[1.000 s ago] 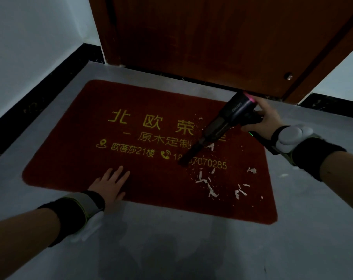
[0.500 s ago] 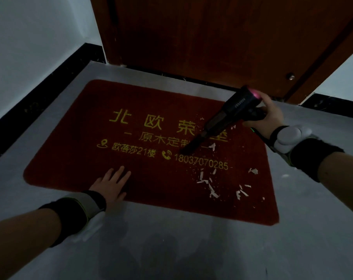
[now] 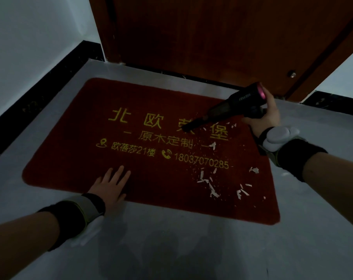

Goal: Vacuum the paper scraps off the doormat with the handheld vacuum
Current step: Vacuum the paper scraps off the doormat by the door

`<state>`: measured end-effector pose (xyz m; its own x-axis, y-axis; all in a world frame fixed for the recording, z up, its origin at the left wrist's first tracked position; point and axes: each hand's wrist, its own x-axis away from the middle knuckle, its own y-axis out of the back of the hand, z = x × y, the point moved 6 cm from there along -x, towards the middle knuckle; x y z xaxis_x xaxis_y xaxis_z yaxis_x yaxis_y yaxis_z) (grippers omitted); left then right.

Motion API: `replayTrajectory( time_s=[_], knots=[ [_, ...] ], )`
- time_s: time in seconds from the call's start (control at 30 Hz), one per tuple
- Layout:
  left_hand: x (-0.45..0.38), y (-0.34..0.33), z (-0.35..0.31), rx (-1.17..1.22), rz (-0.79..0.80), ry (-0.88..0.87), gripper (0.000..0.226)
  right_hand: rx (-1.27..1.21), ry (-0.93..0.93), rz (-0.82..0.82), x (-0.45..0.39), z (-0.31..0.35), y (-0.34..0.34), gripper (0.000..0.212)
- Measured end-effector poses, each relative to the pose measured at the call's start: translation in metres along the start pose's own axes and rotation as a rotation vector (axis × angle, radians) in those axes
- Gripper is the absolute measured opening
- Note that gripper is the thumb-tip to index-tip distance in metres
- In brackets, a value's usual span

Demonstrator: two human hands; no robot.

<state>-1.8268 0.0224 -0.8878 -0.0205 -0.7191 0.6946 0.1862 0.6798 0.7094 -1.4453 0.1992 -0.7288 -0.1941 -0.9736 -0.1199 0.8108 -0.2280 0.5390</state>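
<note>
A red doormat [image 3: 74,142] with yellow lettering lies on the grey floor before a door. White paper scraps [image 3: 210,184] are scattered over its right part, with more near the mat's right edge [image 3: 254,170]. My right hand [image 3: 266,116] grips the handle of a black handheld vacuum [image 3: 232,105] with a pink-lit rear end. Its narrow nozzle tip [image 3: 185,127] points down-left onto the mat at the yellow characters, above the scraps. My left hand [image 3: 110,184] presses flat on the mat's near edge, fingers spread.
A brown wooden door [image 3: 212,37] stands shut just behind the mat, with a small metal stop [image 3: 292,74] at its lower right. White walls with black skirting [image 3: 40,93] bound the left side. Grey floor [image 3: 191,249] lies in front.
My right hand has drawn the vacuum up and away, so the nozzle tip moved from the phone number line up to the large characters. My left hand has stayed put.
</note>
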Motion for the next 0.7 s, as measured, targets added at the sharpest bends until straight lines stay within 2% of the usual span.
replayTrajectory(
  time_s=[0.23,0.33,0.57,0.7],
  knots=[
    [-0.001,0.000,0.000,0.001,-0.015,0.003,0.070,0.074,0.057,0.179,-0.004,0.009,-0.012,0.091],
    [0.001,0.001,-0.001,0.004,-0.027,0.001,0.070,0.183,0.097,0.257,-0.004,0.010,-0.014,0.088],
    [0.000,0.002,-0.001,0.001,-0.007,-0.001,0.070,0.264,0.095,0.509,0.011,0.013,-0.023,0.081],
    [0.001,0.002,-0.001,0.010,-0.007,-0.003,0.070,0.261,0.106,0.514,0.011,0.015,-0.025,0.080]
  ],
)
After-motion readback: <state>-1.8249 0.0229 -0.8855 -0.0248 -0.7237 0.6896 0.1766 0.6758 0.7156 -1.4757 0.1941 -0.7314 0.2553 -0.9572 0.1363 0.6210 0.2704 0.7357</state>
